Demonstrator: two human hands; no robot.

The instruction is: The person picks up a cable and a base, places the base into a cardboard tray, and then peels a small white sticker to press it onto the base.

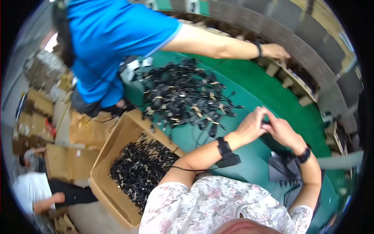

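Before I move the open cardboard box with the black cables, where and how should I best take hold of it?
Probably grip the cardboard box by the bare rim near its left corner, coming from the left and clasping the wall inside and outside. There the wall rises above the black cables; toward the right, the green table and the floral shirt crowd it.

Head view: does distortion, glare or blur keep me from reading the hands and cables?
Head view: fisheye bends the row of grey-brown panels, corners black; head view: washed-out bright patch at upper left; head view: left hand and right hand well lit, but the small dark item between them too small to identify; head view: dark strands blend in the cable heap.
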